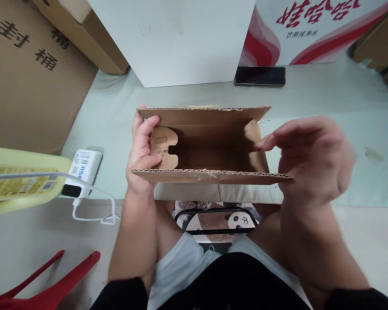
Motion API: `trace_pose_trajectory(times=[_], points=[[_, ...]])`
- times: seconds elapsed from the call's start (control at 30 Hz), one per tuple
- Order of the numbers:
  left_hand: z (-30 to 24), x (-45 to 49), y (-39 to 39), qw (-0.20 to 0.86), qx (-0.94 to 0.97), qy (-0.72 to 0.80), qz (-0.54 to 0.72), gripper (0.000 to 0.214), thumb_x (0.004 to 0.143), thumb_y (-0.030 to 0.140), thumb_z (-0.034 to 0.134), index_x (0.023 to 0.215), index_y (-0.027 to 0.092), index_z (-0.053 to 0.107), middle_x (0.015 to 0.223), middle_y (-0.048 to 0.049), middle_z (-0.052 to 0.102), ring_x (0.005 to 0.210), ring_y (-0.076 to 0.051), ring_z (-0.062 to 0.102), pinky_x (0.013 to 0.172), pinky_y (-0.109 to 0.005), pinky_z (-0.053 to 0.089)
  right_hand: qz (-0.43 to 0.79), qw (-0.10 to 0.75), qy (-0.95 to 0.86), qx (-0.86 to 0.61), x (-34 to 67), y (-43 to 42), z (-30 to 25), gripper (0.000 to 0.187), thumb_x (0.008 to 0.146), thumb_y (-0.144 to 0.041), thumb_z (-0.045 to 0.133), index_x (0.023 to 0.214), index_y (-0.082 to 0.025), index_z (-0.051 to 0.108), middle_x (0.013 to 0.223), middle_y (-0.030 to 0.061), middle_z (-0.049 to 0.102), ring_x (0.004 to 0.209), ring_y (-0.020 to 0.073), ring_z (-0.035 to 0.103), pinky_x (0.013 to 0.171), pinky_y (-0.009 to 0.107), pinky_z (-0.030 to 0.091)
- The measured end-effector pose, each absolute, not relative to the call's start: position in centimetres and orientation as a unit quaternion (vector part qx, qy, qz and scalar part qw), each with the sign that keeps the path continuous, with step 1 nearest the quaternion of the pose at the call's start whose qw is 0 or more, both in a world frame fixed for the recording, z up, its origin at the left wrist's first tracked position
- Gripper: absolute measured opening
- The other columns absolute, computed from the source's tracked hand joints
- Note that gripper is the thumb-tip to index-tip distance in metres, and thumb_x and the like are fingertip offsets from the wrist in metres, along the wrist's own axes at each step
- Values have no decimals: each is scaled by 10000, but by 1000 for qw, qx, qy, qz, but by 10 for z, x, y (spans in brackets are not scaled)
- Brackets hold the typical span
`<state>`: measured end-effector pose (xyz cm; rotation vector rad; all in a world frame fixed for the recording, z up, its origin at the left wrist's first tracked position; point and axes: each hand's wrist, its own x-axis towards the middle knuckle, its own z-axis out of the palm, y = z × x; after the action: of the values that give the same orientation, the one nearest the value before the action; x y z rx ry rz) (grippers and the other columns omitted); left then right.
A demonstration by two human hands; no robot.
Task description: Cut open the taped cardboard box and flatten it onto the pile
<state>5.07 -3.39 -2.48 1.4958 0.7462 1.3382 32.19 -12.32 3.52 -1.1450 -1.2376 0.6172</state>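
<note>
- A left hand (141, 150) clasps an open cardboard box (210, 148), its long flaps (200, 117) not yet closed.
- A right hand (317, 163), half-curled, nears the end flap (253, 131) (blurred; grip unclear).

Forearms (134, 241) stretched forward, left hand (142, 153) clasped, right hand (315, 161) blurred, loosely curled

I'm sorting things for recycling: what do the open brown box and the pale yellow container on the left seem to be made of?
The open brown box: corrugated cardboard with a matte finish; wavy fluting shows along its cut edges.
The pale yellow container: probably plastic, smooth with a soft sheen and rounded edges, though the look alone doesn't settle it.
</note>
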Motion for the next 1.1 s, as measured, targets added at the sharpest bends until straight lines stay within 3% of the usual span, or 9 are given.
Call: trace_pose_trajectory(times=[0.1, 0.2, 0.3, 0.4, 0.5, 0.6, 0.73, 0.9, 1.1], points=[[-15, 62, -44, 491, 609, 302, 544, 598, 839, 703, 590, 1355, 418, 691, 1674, 157, 318, 1652, -337, 28, 1383, -467, 96, 375, 621, -550, -414, 323, -122, 30, 628, 962, -761, 398, 929, -222, 719, 879, 61, 710, 922, 255, 695, 863, 452, 552], [-11, 66, -51, 466, 645, 267, 544, 824, 872, 881, 294, 1418, 378, 651, 1704, 132, 293, 1656, -326, 17, 1380, -472, 121, 339, 593, -625, -378, 326, -118, 22, 610, 886, -808, 497, 973, -245, 717, 898, 62, 706, 942, 274, 697, 882, 468, 578], [-15, 61, -49, 417, 683, 280, 530, 820, 803, 903, 481, 1433, 396, 618, 1714, 110, 276, 1636, -365, 139, 1345, -513, 237, 242, 564, -671, -417, 328, -114, 13, 291, 876, -455, 710, 1102, -278, 659, 997, 39, 686, 970, 228, 677, 868, 407, 583], [-23, 54, -44, 385, 681, 325, 531, 608, 766, 615, 798, 1311, 397, 638, 1618, 35, 418, 1499, -349, 435, 1241, -518, 408, 136, 579, -610, -524, 329, -111, 6, 490, 818, -281, 716, 1280, -326, 562, 1300, 67, 586, 1213, 254, 602, 962, 426, 569], [-25, 53, -41, 358, 668, 327, 564, 577, 781, 468, 844, 1282, 421, 562, 1384, 3, 593, 1338, -283, 591, 1190, -510, 458, 130, 565, -593, -560, 329, -108, 3, 580, 825, -314, 685, 1379, -339, 514, 1511, 72, 474, 1392, 294, 508, 1108, 511, 517], [-23, 55, -41, 344, 680, 330, 558, 445, 828, 445, 807, 1239, 387, 644, 1205, -4, 666, 1310, -271, 607, 1237, -527, 411, 185, 544, -623, -531, 330, -105, 5, 197, 916, -329, 591, 1069, -264, 697, 1283, 57, 680, 1297, 272, 614, 1202, 556, 447], [-17, 57, -43, 329, 699, 345, 533, 135, 895, 366, 723, 969, 330, 830, 1093, -6, 722, 1149, -237, 666, 1299, -526, 345, 211, 552, -607, -532, 329, -105, 8, 320, 974, -398, 524, 791, -232, 729, 1129, 51, 753, 1293, 278, 637, 1232, 573, 410], [-11, 59, -44, 376, 627, 376, 569, 140, 808, 304, 779, 922, 305, 861, 1071, -31, 753, 1198, -269, 655, 1290, -529, 351, 255, 589, -536, -548, 337, -100, -10, 424, 985, -536, 413, 1052, -251, 720, 1354, 72, 652, 1367, 272, 578, 1140, 503, 495], [-30, 32, -21, 380, 492, 401, 673, 164, 723, 319, 746, 845, 254, 835, 1048, 8, 785, 1132, -253, 654, 1224, -543, 378, 408, 529, -474, -574, 345, -88, -34, 518, 946, -634, 433, 1227, -230, 597, 1247, 98, 675, 1066, 215, 687, 951, 420, 577]])
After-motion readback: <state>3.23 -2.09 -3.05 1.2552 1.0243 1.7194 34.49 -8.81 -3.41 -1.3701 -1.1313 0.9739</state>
